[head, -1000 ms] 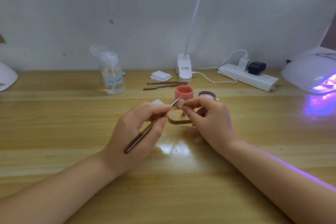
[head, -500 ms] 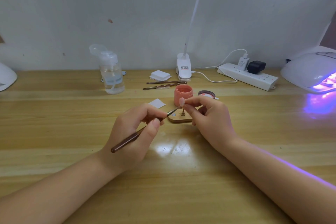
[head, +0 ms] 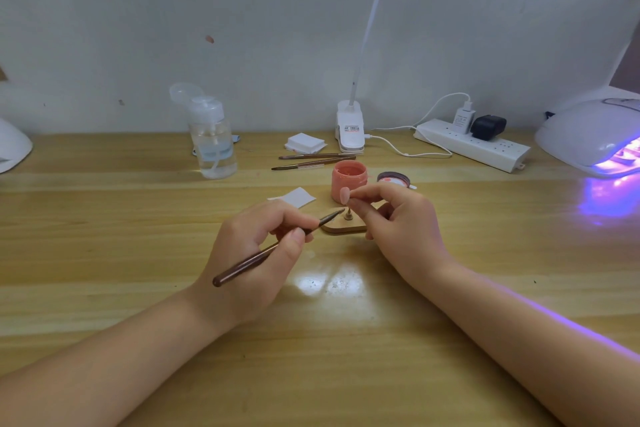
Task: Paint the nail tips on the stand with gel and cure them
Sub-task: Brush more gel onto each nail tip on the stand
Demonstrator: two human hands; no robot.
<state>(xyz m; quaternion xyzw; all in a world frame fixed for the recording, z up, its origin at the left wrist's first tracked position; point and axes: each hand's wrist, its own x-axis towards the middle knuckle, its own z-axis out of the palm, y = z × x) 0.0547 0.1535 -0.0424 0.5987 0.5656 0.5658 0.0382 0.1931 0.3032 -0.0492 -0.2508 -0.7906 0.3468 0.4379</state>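
My right hand (head: pixel 405 229) pinches a small pink nail tip (head: pixel 345 195) and holds it up in front of the open pink gel jar (head: pixel 349 180). Below it lies the flat wooden stand (head: pixel 343 227) with a small metal peg (head: pixel 348 215); my right fingers hide part of the stand. My left hand (head: pixel 252 260) grips a brown gel brush (head: pixel 273 248), whose tip points at the peg, just below the nail tip. The lit UV curing lamp (head: pixel 595 135) sits at the far right of the table.
The jar's lid (head: pixel 393 179) lies behind my right hand. Two spare brushes (head: pixel 313 160), white wipe pads (head: pixel 304 143), a loose pad (head: pixel 296 197), a clear pump bottle (head: pixel 211 135), a clip lamp (head: pixel 350 125) and a power strip (head: pixel 472 145) line the back of the wooden table.
My left hand has drawn the brush down and away from the nail tip. My right hand still holds the tip, which now looks pink.
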